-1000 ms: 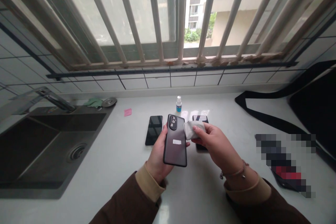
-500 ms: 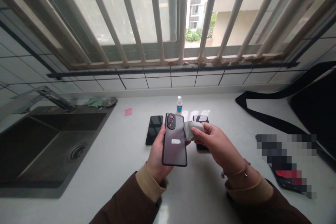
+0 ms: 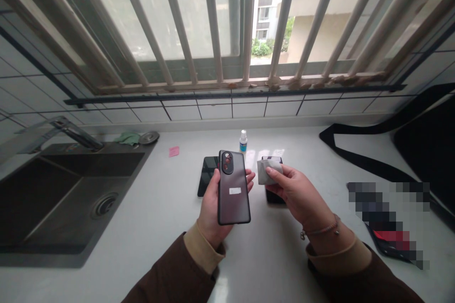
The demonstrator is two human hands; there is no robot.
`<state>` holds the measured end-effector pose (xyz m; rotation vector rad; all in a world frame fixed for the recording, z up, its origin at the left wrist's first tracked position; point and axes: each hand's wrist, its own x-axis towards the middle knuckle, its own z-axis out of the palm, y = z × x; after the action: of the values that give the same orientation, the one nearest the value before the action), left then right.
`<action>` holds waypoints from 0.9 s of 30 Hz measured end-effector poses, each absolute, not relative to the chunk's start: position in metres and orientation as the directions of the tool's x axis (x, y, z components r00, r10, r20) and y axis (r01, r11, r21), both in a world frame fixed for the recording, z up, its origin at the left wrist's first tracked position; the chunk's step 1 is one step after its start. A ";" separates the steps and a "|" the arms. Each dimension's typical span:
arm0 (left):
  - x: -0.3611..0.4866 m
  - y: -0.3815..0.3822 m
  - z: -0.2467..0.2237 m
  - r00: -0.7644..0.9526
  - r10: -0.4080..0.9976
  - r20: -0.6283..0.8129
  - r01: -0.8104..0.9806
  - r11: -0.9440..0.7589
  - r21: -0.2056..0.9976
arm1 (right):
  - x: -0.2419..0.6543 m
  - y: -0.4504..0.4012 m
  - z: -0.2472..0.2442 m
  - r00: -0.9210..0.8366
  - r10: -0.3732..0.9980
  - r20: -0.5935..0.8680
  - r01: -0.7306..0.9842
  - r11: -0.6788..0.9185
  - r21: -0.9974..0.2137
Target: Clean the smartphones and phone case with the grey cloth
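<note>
A phone (image 3: 234,206) in a dark, frosted case with a white label lies back up across my left hand (image 3: 213,213), which holds it from beneath with the thumb along its left edge. My right hand (image 3: 289,187) pinches a folded grey cloth (image 3: 265,173) to the right of the phone, apart from it. Under the cloth and right fingers, a second dark phone (image 3: 275,197) lies partly hidden on the counter. A third dark phone (image 3: 207,175) rests behind my left thumb. A small white bottle (image 3: 243,141) with a blue label stands upright beyond them.
At the left is a sink (image 3: 71,208) with a faucet (image 3: 76,133), a green cloth (image 3: 128,138) and a round metal strainer (image 3: 149,138). A pink note (image 3: 174,151) lies on the counter (image 3: 159,246). A black strap (image 3: 366,155) and a blurred-out item (image 3: 387,222) are at the right.
My right hand and the grey cloth have moved right, off the phone's edge. The held phone has shifted slightly left, and the left fingertips now show beyond its right edge.
</note>
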<state>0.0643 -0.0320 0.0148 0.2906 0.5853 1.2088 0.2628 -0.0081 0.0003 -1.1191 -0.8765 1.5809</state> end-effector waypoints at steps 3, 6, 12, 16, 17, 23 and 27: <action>0.065 -0.035 0.016 0.270 0.924 -0.270 -0.777 0.374 0.506 | 0.262 -0.008 -0.001 -0.155 0.959 -0.238 -0.260 -0.272 -0.927; 0.067 -0.037 0.017 0.279 0.914 -0.295 -0.760 0.398 0.514 | 0.258 -0.010 -0.003 -0.212 0.949 -0.234 -0.216 -0.279 -0.936; 0.068 -0.036 0.018 0.313 0.909 -0.274 -0.745 0.414 0.522 | 0.255 -0.010 0.000 -0.225 0.941 -0.252 -0.236 -0.303 -0.923; 0.066 -0.035 0.016 0.265 0.925 -0.274 -0.776 0.373 0.508 | 0.257 -0.009 0.004 -0.246 0.934 -0.261 -0.282 -0.326 -0.902; 0.066 -0.035 0.015 0.255 0.928 -0.272 -0.789 0.362 0.497 | 0.257 -0.008 0.004 -0.245 0.935 -0.257 -0.287 -0.323 -0.902; 0.067 -0.034 0.016 0.225 0.924 -0.310 -0.803 0.356 0.478 | 0.261 -0.007 0.005 -0.201 0.943 -0.264 -0.335 -0.320 -0.886; 0.067 -0.036 0.019 0.268 0.904 -0.332 -0.767 0.409 0.495 | 0.259 -0.009 0.007 -0.235 0.939 -0.251 -0.324 -0.319 -0.891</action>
<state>0.0666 -0.0359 0.0189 0.2549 0.6260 1.1432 0.2587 -0.0090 0.0066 -1.0358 -0.9046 1.7159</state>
